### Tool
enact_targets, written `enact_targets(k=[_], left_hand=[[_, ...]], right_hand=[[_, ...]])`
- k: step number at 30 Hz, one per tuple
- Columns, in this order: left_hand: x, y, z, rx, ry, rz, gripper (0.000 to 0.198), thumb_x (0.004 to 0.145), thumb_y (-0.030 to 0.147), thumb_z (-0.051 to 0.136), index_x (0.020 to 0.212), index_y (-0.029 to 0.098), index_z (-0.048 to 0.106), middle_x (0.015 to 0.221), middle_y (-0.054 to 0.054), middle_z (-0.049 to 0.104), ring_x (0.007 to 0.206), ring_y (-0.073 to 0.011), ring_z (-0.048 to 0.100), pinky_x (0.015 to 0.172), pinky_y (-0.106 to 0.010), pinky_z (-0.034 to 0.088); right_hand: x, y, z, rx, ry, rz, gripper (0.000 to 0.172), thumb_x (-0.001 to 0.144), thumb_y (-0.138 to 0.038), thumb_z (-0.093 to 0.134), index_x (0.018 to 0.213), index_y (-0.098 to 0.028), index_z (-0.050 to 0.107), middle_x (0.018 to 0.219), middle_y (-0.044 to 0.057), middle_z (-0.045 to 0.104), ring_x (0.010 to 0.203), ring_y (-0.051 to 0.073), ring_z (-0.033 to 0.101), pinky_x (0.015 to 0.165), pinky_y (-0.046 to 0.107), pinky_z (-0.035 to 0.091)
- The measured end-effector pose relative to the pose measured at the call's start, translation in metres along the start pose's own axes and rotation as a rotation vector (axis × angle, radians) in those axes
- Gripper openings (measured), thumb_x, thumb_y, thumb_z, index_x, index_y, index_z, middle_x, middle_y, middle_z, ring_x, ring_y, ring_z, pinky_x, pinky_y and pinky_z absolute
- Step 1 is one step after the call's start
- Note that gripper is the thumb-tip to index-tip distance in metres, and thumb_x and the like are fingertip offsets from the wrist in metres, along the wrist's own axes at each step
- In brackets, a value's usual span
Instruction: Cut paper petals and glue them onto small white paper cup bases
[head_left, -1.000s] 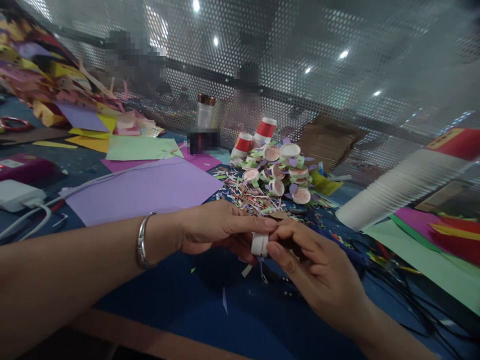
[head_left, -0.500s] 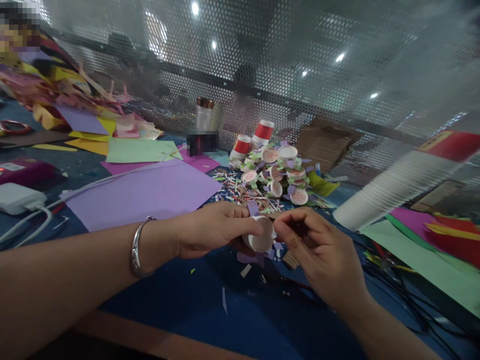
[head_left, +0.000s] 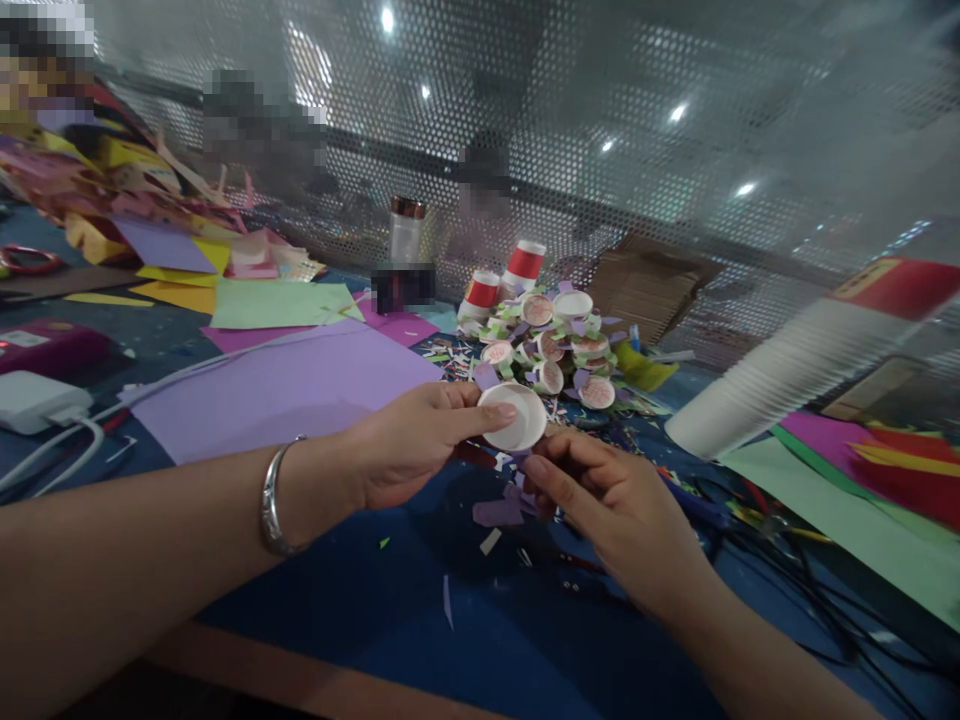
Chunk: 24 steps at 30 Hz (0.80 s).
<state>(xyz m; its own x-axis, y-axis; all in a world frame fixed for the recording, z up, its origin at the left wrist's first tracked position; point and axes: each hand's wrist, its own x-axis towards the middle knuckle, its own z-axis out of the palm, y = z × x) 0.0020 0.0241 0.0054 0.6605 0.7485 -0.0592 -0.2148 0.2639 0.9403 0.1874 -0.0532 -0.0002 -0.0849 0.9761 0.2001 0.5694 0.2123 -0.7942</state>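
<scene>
My left hand (head_left: 427, 440), a silver bangle on its wrist, grips a cut-down white paper cup base (head_left: 529, 425). Its thumb presses inside the shallow cup and the fingers go behind it. A small purple paper tab (head_left: 486, 376) sticks out at the cup's upper left. Just below the rim, my right hand (head_left: 600, 495) is closed in a pinch on a small purple paper piece (head_left: 517, 461), mostly covered by the fingertips. Loose purple paper pieces (head_left: 499, 513) lie on the blue table below. Beyond the hands is a pile of similar cup bases (head_left: 551, 347) with purple and green tabs.
A leaning stack of paper cups (head_left: 780, 360) stands at right, near black cables (head_left: 802, 590). Purple paper sheets (head_left: 285, 390) lie at left beside a white charger (head_left: 41, 400). Paper scraps surround the pile. A perforated metal screen (head_left: 562, 110) rises behind.
The cup base has been raised and tilted, so its hollow inside now faces me. My right hand has moved down and left, from the cup's right side to beneath its rim.
</scene>
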Motion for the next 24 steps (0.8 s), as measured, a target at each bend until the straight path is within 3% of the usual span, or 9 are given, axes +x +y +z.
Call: enact_targets(k=[10,15,18,24], left_hand=[[0.0014,0.0034,0.0074,-0.195,0.148,-0.032,0.009,0.090,0.013,0.066,0.087,0.008,0.073,0.094,-0.009,0.073,0.080,-0.0132,0.063,0.071,-0.024,0.049],[0.0014,0.0008,0.0059,-0.193,0.075,-0.046,0.007,0.085,0.009,0.071,0.090,0.008,0.075,0.094,-0.008,0.073,0.085,-0.0131,0.063,0.078,-0.024,0.050],[0.0009,-0.0017,0.0053,-0.160,0.025,-0.058,0.016,0.078,0.007,0.077,0.093,0.009,0.076,0.095,-0.008,0.073,0.088,-0.0144,0.064,0.082,-0.025,0.050],[0.0006,-0.0026,0.0026,-0.100,0.039,-0.091,0.018,0.077,0.019,0.082,0.092,0.010,0.076,0.091,-0.007,0.072,0.082,-0.0133,0.062,0.075,-0.024,0.047]], right_hand=[[-0.0019,-0.0005,0.0001,0.133,-0.019,0.028,0.028,0.096,-0.045,0.062,0.085,-0.019,0.066,0.077,0.001,0.063,0.062,0.012,0.061,0.058,0.026,0.052],[-0.0017,0.0000,0.0008,0.164,-0.009,0.053,0.029,0.095,-0.046,0.062,0.084,-0.019,0.066,0.076,0.001,0.062,0.063,0.013,0.060,0.057,0.025,0.055],[-0.0013,-0.0001,0.0016,0.153,-0.005,0.044,0.030,0.095,-0.046,0.063,0.082,-0.019,0.066,0.075,0.001,0.061,0.063,0.013,0.060,0.056,0.025,0.055],[-0.0013,-0.0016,0.0041,0.136,0.007,0.010,0.028,0.094,-0.045,0.063,0.080,-0.021,0.066,0.074,0.000,0.062,0.060,0.012,0.060,0.054,0.024,0.055]])
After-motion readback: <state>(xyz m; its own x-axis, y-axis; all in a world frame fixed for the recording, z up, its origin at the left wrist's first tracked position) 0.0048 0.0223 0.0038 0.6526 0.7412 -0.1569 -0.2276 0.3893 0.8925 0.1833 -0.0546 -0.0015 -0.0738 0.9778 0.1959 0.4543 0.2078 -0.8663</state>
